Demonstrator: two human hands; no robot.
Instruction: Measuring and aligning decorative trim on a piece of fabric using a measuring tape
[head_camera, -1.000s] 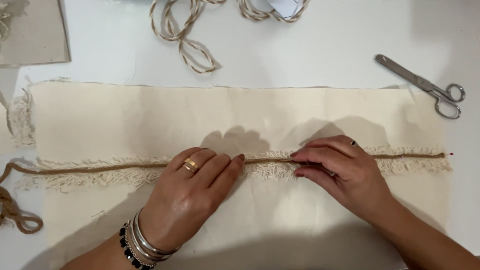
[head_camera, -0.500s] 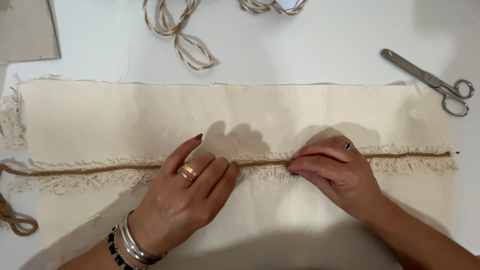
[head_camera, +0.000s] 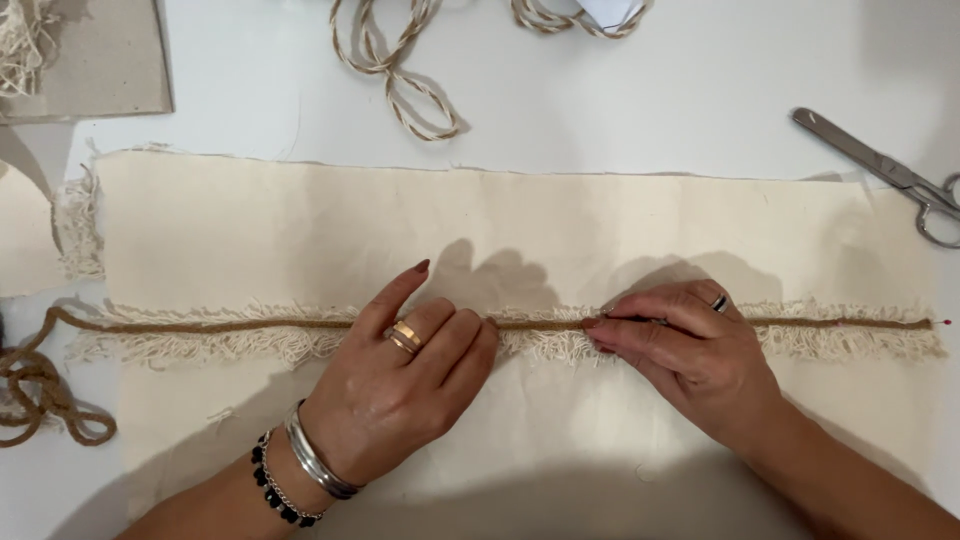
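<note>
A long rectangular piece of cream cotton fabric (head_camera: 520, 230) lies flat on the white table (head_camera: 650, 90) and fills most of the view. Across its middle, from 9 o'clock to 3 o'clock, runs a thin brown twisted jute cord (head_camera: 200, 324), and it sits on top of a cream fringe trim (head_camera: 850, 342). At the 9 o'clock end the cord leaves the fabric and makes loose loops on the table.

The left hand (head_camera: 400, 385) rests palm down on the fabric, a little below the centre. Its fingers are stretched and lie across the cord, and the index finger (head_camera: 398, 295) points toward 1 o'clock above the cord. It holds nothing; it only presses. It wears a gold ring, and on the wrist are silver bangles and a black bead bracelet.

The right hand (head_camera: 690, 355) is just at 3 o'clock of the left hand, with a short part of cord between them. Its fingers are narrow together and the fingertips (head_camera: 597, 325) pinch on the cord. Whether something small is between them, I cannot tell.

At 2 o'clock, metal scissors (head_camera: 885, 170) lie on the table, well apart from the hands. At 12 o'clock lies a beige and white twisted rope (head_camera: 395, 75) in loops.
</note>
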